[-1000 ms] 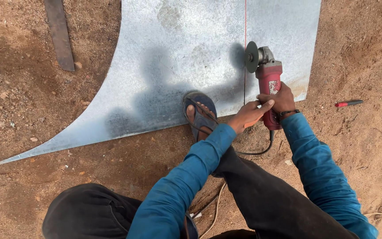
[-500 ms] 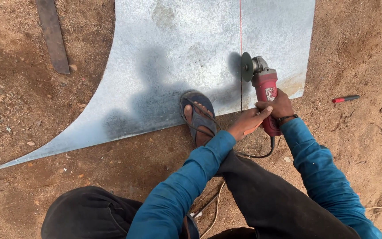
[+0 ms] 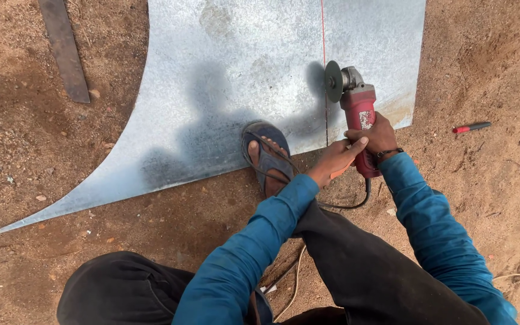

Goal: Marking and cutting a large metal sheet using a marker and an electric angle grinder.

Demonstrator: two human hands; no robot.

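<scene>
Centrally: right hand (image 3: 380, 135) clenched round red angle grinder (image 3: 359, 117) body; left hand (image 3: 335, 161) fingers (image 3: 356, 144) closed on its rear end. Grinder disc (image 3: 333, 81) at 12 o'clock of hands, on red line (image 3: 323, 30) over metal sheet (image 3: 242, 72). Sandalled foot (image 3: 266, 156) at 9 o'clock pins sheet edge. Versus earlier frame: grinder shifted slightly toward 6 o'clock along line; grip unchanged.

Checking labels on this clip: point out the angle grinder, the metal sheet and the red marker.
angle grinder (image 3: 359, 114), head view, red body.
metal sheet (image 3: 224, 78), head view, bare middle.
red marker (image 3: 470, 127), head view, mid-barrel.
</scene>
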